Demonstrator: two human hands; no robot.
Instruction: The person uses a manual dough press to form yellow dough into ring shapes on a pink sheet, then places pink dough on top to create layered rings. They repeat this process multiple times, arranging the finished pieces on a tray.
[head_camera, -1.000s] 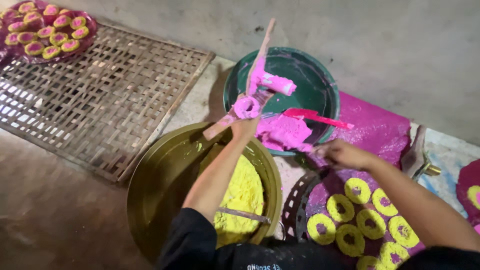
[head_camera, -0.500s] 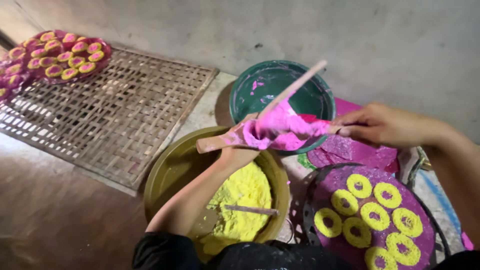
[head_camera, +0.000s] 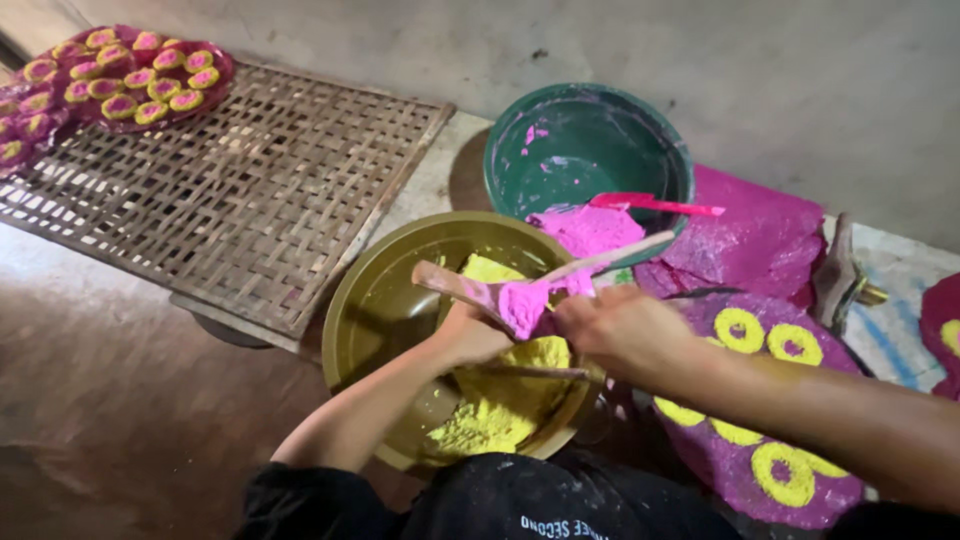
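Note:
My left hand (head_camera: 468, 334) grips a flat wooden paddle (head_camera: 450, 283) with a lump of pink dough (head_camera: 521, 303) on it, held over the olive bowl (head_camera: 375, 310). Yellow dough (head_camera: 495, 400) lies in that bowl with a stick across it. My right hand (head_camera: 618, 327) holds a thin wooden stick (head_camera: 612, 256) that touches the pink dough on the paddle. Behind stands a green bowl (head_camera: 580, 150) with pink dough (head_camera: 590, 228) at its near rim and a pink spatula (head_camera: 655, 205).
A woven bamboo mat (head_camera: 240, 190) stretches to the left, with a red plate of pink and yellow rings (head_camera: 130, 80) at its far corner. A round tray (head_camera: 800, 490) of yellow rings on pink lies at right. A pink cloth (head_camera: 760, 235) is beside the green bowl.
Both hands have come down and toward me, from over the green bowl to over the olive bowl. The pink lump on the paddle is smaller now.

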